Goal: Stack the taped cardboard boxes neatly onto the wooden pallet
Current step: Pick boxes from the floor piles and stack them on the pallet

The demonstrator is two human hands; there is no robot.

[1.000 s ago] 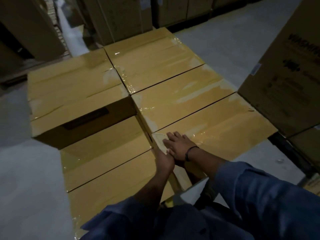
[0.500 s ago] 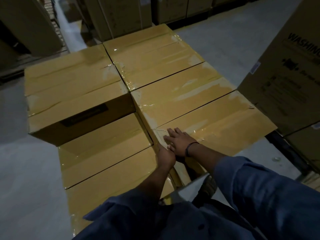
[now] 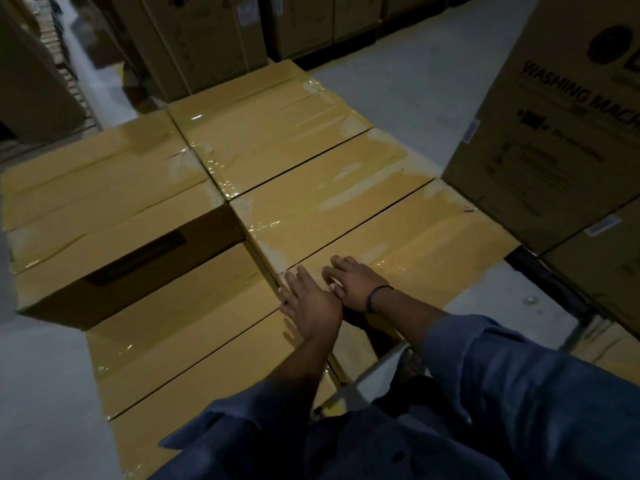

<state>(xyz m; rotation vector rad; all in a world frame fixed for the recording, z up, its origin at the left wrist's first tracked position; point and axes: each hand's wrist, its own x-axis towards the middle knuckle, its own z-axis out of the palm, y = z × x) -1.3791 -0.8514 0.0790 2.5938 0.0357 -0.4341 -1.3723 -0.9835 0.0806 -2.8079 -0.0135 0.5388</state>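
The nearest taped cardboard box [image 3: 415, 251] lies in the stack's right-hand row, tight against the neighbouring box [image 3: 329, 209]; the wooden pallet is hidden beneath. A second ago the left hand [image 3: 311, 303] curled over the box's corner edge. Now it rests flat on top, fingers straight and spread, beside the right hand [image 3: 353, 285], also flat with fingers apart. The box looks seated, and the hands seem to be pressing it square.

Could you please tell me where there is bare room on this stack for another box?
The lower box tops, bordered by the raised left box and the right row, are bare. Crowded: the near right box at its corner, where left hand and right hand lie flat, and beside the washing machine carton.
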